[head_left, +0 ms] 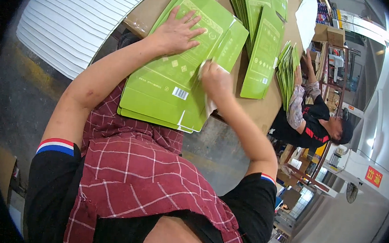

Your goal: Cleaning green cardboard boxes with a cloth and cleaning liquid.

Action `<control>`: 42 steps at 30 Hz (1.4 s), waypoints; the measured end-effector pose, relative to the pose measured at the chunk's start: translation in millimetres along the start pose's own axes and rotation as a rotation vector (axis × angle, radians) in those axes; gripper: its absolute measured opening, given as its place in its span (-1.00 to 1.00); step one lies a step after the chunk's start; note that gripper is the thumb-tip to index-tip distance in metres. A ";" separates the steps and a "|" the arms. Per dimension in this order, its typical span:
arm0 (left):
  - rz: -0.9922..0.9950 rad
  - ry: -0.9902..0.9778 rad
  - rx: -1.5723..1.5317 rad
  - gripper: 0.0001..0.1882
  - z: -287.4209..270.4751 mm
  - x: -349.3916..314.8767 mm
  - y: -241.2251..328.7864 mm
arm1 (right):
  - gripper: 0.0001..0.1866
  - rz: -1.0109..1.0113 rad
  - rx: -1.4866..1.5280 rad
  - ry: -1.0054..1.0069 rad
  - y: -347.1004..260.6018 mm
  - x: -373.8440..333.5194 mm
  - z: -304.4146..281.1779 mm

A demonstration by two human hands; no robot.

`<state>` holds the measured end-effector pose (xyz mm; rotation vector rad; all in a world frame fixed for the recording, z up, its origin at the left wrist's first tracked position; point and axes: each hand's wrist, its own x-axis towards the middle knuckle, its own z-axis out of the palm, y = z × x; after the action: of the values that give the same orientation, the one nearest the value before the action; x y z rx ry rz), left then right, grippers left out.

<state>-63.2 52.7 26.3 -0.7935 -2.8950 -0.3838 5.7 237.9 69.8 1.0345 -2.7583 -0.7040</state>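
Observation:
A flat green printed cardboard box blank [160,90] lies before me on top of others like it, overhanging the table's near edge. My left hand [176,32] rests flat on its upper part, fingers spread. My right hand [217,81] is closed around a white cloth [210,105] and presses it on the blank's right side, by a fold line. Part of the cloth is hidden under the fingers.
More green blanks [264,54] lie stacked to the right on the brown table [269,109]. A tall pile of white sheets [82,19] stands at the left. Across the table at right, a co-worker [314,116] handles a fanned bundle of green blanks [287,76].

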 end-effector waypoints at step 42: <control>-0.005 -0.126 -0.019 -0.48 -19.2 17.4 3.2 | -0.84 1.279 2.726 0.986 64.5 -136.5 105.5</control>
<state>-75.6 58.6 48.5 -0.8424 -3.0142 -0.3761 43.8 409.2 13.6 -0.7489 -0.9188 2.7304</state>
